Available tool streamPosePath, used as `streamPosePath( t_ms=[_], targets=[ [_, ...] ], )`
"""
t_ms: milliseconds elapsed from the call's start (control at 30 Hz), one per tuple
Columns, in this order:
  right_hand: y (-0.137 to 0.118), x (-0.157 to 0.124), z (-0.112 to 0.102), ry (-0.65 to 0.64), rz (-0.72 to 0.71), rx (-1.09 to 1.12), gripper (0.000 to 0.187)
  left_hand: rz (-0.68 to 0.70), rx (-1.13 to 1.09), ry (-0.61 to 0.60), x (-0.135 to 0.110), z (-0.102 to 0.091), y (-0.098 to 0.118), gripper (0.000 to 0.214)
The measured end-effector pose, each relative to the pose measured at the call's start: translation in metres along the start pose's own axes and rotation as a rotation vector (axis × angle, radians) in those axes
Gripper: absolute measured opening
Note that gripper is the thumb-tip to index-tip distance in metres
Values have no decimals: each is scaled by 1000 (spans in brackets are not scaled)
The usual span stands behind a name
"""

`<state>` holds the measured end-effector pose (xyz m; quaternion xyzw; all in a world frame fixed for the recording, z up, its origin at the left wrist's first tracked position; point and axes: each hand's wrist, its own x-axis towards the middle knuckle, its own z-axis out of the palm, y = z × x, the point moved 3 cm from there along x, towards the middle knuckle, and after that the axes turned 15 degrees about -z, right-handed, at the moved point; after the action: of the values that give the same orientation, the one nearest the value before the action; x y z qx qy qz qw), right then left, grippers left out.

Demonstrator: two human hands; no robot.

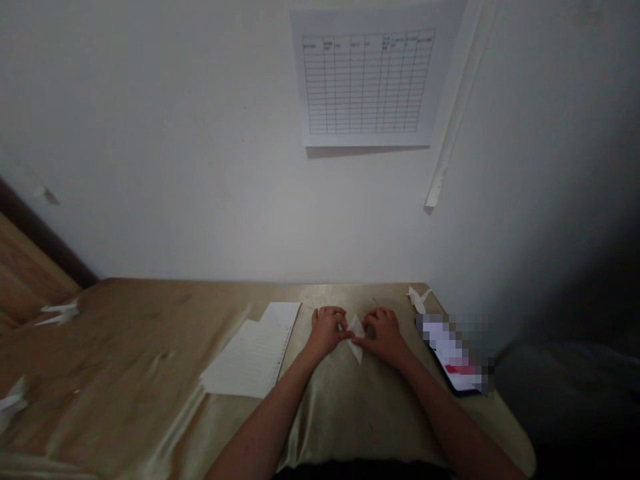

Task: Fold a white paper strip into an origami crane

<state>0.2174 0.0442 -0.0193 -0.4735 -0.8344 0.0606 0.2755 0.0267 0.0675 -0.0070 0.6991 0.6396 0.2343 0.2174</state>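
A small piece of white folded paper (357,353) with pointed ends lies between my two hands, just above the cloth-covered table (350,413). My left hand (330,327) pinches its left side, thumb toward the middle. From the other side my right hand (384,332) grips it, and the two thumbs nearly meet over its centre. The fingers cover part of the paper, so its exact folds are hidden. Left of my left forearm lie sheets of lined paper (245,360) with punched holes along one edge.
A phone (453,357) with a lit, blurred screen lies at the right edge. Behind it sits a folded paper bird (419,300). Two more white folded papers, one farther back (60,312) and one nearer (14,400), are at the left. A printed table sheet (367,87) hangs on the wall.
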Motion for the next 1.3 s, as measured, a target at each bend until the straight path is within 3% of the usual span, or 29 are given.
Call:
streamPosePath(
  t_ms=[300,767,967,1167,1233,1300],
  targets=[
    [-7,1,2,-53,48,-52,52,-9,-28,-2,1,-2,2,22],
    [-3,-4,-9,-181,-31,56,67,-27,-41,-10,2,-2,-1,21],
    [-1,-5,-8,-184,-38,72,68,18,-49,-46,6,-8,-5,13],
    [-1,-6,-7,-158,-33,86,80,22,-47,-38,5,-9,-6,10],
    [0,-5,-6,-109,-41,114,74,23,-42,-32,5,-8,-5,9],
    [3,-2,-5,-30,-42,163,55,37,-27,-38,4,-6,-4,9]
  ],
)
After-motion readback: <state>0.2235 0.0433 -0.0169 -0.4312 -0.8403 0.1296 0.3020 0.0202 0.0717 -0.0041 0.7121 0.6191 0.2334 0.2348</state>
